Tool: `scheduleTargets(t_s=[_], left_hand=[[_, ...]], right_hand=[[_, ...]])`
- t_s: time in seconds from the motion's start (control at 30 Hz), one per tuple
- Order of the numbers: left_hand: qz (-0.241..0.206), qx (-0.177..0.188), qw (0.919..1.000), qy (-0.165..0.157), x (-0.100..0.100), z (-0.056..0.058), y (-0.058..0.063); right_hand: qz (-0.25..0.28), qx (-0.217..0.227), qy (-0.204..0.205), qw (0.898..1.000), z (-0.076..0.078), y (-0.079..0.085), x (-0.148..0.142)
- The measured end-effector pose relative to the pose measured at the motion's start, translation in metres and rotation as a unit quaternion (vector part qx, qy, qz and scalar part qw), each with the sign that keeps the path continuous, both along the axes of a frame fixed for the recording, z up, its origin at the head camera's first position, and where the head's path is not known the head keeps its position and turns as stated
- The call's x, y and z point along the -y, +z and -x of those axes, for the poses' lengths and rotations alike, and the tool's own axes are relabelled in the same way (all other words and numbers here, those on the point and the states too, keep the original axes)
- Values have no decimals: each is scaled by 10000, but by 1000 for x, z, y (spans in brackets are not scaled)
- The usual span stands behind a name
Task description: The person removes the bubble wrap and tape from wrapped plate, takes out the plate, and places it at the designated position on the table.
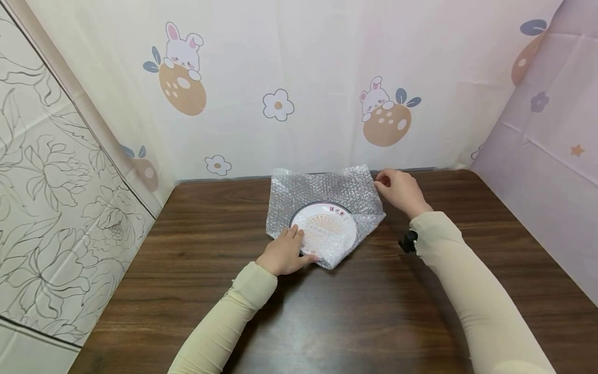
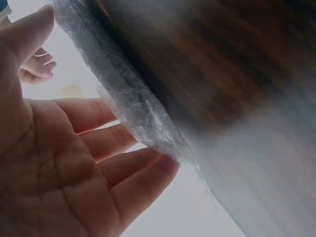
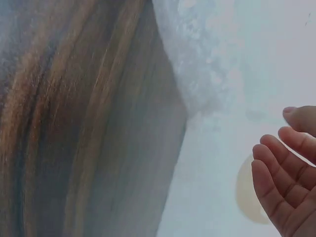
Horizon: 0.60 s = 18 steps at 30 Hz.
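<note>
A round white plate with a dark blue rim, red characters and an orange fan pattern lies on a sheet of bubble wrap. The near right part of the wrap is folded over the plate's lower right side. My left hand rests at the plate's lower left rim, fingers extended over it and thumb at the near edge. In the left wrist view, its fairly straight fingers touch the bubble wrap. Beside the wrap's far right edge, my right hand has loosely bent fingers, with nothing seen between them and the thumb.
The brown wooden table runs back to a curtain printed with rabbits and flowers. A floral panel borders it at left, a pale purple curtain at right. Something small and black sits at my right wrist.
</note>
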<state>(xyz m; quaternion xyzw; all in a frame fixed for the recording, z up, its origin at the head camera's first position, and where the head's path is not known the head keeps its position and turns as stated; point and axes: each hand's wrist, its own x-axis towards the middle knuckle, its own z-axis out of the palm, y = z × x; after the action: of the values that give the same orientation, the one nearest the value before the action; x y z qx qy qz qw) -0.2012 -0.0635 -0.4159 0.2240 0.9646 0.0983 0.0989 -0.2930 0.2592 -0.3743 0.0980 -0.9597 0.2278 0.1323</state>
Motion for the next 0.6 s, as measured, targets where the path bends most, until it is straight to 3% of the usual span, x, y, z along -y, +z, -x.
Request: scheduleTargets(t_s=[0.2, 0.6], left_hand=[[69, -19, 10000, 59, -1, -1, 0], [68, 17, 9999, 106, -3, -2, 1]], right_hand=[[-116, -29, 326, 9994, -14, 3, 15], [-974, 641, 929, 9888, -35, -14, 39]])
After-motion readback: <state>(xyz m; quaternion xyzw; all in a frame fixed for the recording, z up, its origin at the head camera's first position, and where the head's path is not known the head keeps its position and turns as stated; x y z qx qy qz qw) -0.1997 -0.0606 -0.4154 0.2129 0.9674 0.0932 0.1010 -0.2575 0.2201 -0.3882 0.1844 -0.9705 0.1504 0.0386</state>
